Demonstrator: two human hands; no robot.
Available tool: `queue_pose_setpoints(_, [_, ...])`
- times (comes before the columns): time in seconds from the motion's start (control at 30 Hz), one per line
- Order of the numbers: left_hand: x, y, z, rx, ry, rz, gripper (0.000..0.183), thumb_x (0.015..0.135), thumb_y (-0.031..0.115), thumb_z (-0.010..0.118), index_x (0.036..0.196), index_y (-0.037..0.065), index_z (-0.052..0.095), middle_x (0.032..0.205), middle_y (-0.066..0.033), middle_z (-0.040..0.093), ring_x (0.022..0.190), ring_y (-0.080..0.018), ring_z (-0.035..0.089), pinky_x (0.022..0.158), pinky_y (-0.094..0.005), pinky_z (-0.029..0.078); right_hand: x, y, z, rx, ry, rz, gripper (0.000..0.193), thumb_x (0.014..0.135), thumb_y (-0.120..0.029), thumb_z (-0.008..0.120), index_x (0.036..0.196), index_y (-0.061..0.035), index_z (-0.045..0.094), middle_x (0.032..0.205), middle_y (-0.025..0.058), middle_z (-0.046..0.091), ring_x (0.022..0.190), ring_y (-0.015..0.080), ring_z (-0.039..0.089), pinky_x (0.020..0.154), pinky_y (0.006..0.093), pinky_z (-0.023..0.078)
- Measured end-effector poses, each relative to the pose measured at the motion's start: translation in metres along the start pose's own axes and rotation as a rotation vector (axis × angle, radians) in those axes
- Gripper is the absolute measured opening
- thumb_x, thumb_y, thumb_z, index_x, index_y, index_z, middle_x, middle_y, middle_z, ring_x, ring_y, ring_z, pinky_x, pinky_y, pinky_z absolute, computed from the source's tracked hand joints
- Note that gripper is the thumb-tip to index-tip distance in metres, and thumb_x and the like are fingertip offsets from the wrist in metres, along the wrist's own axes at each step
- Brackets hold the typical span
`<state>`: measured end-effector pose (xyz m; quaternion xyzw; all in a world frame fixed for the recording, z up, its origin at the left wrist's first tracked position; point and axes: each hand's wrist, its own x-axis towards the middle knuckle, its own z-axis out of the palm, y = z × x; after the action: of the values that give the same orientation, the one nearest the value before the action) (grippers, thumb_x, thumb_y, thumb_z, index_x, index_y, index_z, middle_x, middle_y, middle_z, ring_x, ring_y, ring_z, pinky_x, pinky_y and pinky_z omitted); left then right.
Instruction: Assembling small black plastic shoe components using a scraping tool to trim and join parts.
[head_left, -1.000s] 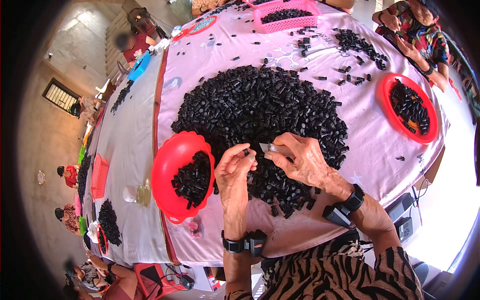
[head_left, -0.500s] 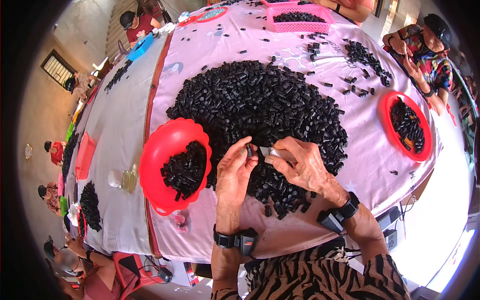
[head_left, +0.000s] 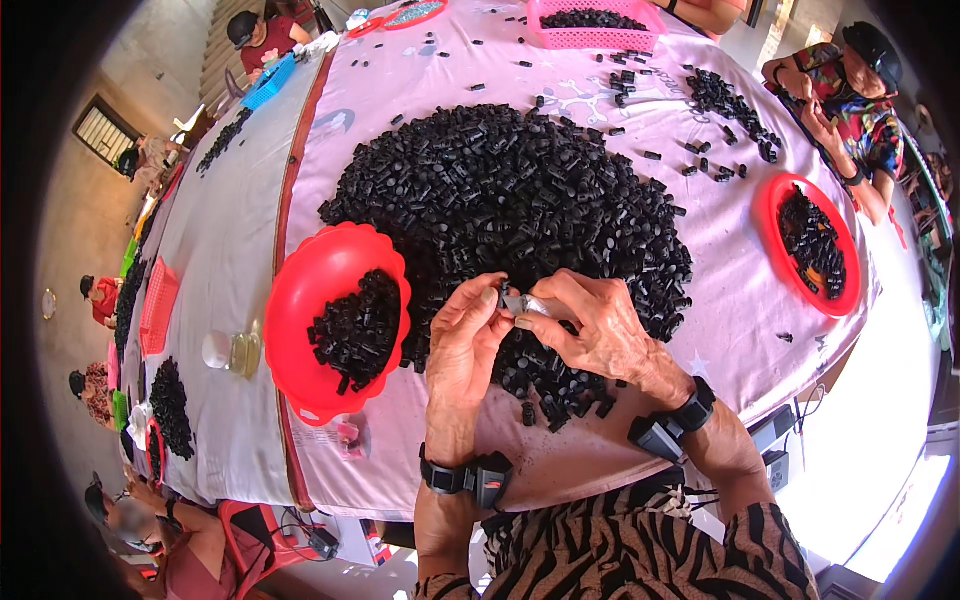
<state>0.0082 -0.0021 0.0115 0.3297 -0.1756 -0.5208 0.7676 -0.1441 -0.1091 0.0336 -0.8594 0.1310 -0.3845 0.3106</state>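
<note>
My left hand (head_left: pixel 462 340) pinches a small black cylindrical plastic part (head_left: pixel 504 287) between thumb and fingertips. In my right hand (head_left: pixel 605 325) is a small flat blade (head_left: pixel 516 303) whose grip end looks wrapped in white. The blade's tip meets the black part, or lies just beside it; my fingers partly hide the contact. Beneath and beyond both hands spreads a large heap of similar black parts (head_left: pixel 500 190). Left of my left hand, a red scalloped basin (head_left: pixel 305 290) holds a smaller pile of black parts (head_left: pixel 358 325).
A red oval tray (head_left: pixel 768 225) of black parts lies at the right, near a person in a patterned shirt (head_left: pixel 870 120). A pink basket (head_left: pixel 600 38) stands at the far side. A glass jar (head_left: pixel 244 355) sits left of the basin. Other people work along the left.
The blade has come from a little right of the black part up against or beside it. My head view has shifted slightly, so the whole scene sits a bit further left and up.
</note>
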Motion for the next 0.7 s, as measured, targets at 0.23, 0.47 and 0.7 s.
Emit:
queue_pose_setpoints(0.23, [-0.0005,-0.0003,-0.0003,0.027,0.027,0.003,0.021,0.093,0.009,0.065,0.112,0.002,0.066,0.097,-0.0043,0.068,0.082,-0.0098,0.062,0.08,-0.0253,0.051,0.0003,0.0022,0.0015,-0.057,-0.024,-0.033,0.026,0.082,-0.018,0.077,0.092,-0.0027,0.059,0.075,0.0101,0.064,0.062,0.0293,0.067,0.05,0.0355,0.05])
queue_pose_setpoints(0.47, [-0.0003,-0.0018,0.0005,0.019,0.033,0.011,0.021,0.093,0.008,0.065,0.113,0.002,0.066,0.093,-0.0026,0.067,0.079,-0.0086,0.062,0.079,-0.0261,0.052,-0.0015,0.0044,0.0033,-0.053,-0.015,-0.026,0.028,0.083,-0.022,0.077,0.093,-0.0032,0.059,0.077,0.0105,0.067,0.064,0.0287,0.069,0.051,0.0351,0.052])
queue_pose_setpoints(0.7, [-0.0024,-0.0006,0.0029,0.034,0.051,0.009,0.024,0.093,0.008,0.065,0.115,0.001,0.065,0.091,-0.0025,0.067,0.079,-0.0084,0.062,0.078,-0.0257,0.052,-0.0017,0.0033,0.0036,-0.055,-0.023,-0.023,0.027,0.083,-0.02,0.077,0.093,-0.0029,0.059,0.077,0.0103,0.066,0.062,0.0285,0.068,0.05,0.0354,0.051])
